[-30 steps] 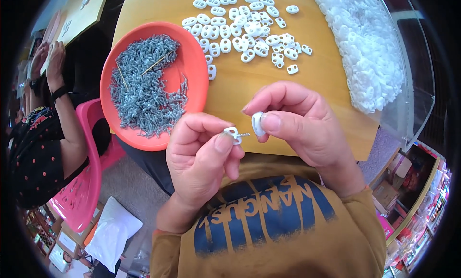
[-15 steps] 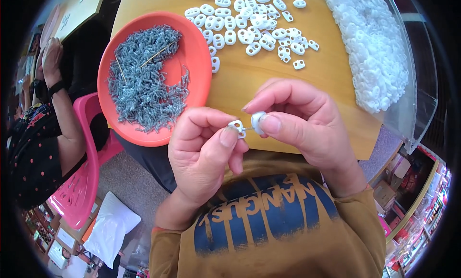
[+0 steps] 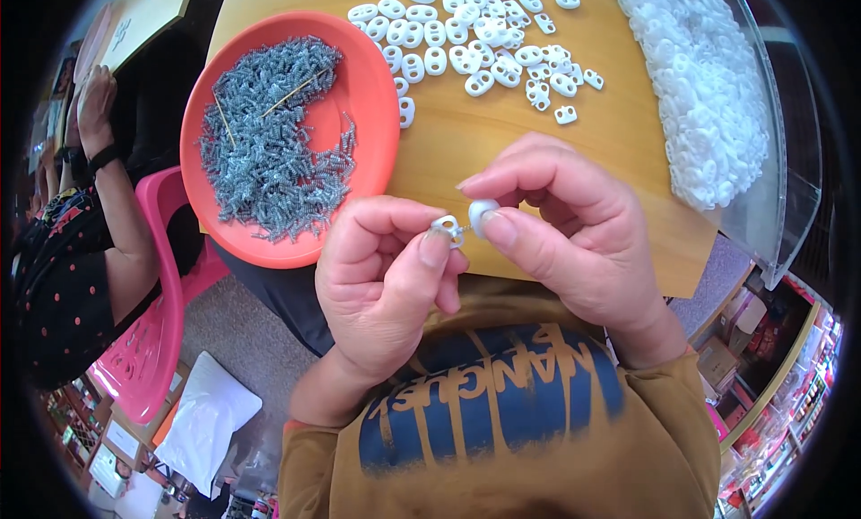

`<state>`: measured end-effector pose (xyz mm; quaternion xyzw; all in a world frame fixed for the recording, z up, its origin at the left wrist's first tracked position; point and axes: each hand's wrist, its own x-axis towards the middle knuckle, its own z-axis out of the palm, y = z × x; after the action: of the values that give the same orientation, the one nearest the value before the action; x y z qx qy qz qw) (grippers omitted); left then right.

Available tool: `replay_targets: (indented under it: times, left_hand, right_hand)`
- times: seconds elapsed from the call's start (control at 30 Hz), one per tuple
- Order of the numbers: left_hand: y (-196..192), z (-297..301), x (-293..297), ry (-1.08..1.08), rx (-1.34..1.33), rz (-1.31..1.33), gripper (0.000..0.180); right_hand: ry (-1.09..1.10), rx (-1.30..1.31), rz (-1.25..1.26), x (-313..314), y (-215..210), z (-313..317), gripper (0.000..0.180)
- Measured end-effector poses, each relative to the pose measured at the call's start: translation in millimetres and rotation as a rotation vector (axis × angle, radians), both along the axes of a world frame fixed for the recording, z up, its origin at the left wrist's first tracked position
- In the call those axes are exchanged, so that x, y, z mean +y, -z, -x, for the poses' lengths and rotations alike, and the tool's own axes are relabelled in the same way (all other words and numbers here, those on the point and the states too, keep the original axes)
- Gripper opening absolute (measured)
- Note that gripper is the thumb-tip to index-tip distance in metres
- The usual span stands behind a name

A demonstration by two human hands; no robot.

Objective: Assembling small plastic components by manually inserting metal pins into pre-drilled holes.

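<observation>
My left hand (image 3: 386, 281) pinches a white two-hole cord lock piece (image 3: 447, 229) between thumb and forefinger. Facing it, my right hand (image 3: 569, 227) grips a rounded white cord lock shell (image 3: 482, 216) with thumb and fingers. A thin metal spring (image 3: 465, 231) bridges the small gap between the two parts. Left of my hands, a red-orange plastic plate (image 3: 381, 160) carries a heap of small grey coil springs (image 3: 269, 151). Beyond my hands, many loose white two-hole pieces (image 3: 435, 60) are spread over the wooden table (image 3: 538, 151).
A clear tray (image 3: 789, 187) full of white plastic parts (image 3: 717, 115) stands along the right side. At left, another person's arm (image 3: 121, 214) is beside a pink plastic chair (image 3: 148, 340). A white bag (image 3: 211, 420) lies on the floor, with stocked shelves at lower right.
Both hands keep their grip on the two white parts and have shifted only slightly. The table and plate sit a little differently in the picture.
</observation>
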<state>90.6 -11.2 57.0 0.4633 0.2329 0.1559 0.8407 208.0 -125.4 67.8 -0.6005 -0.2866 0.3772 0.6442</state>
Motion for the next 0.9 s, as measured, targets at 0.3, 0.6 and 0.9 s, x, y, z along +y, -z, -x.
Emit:
replay_targets:
  times: [0.3, 0.6, 0.9]
  left_hand:
    - [-1, 0, -2, -0.007, 0.019, -0.034, 0.01]
    - [2, -1, -3, -0.013, 0.01, 0.013, 0.011]
    - [3, -1, -2, -0.057, -0.009, 0.085, 0.013]
  right_hand:
    - [0.011, -0.14, 0.003, 0, 1, 1, 0.015]
    - [0.029, -0.067, -0.026, 1, 10, 6, 0.019]
    - [0.059, -0.318, -0.084, 4, 11, 8, 0.025]
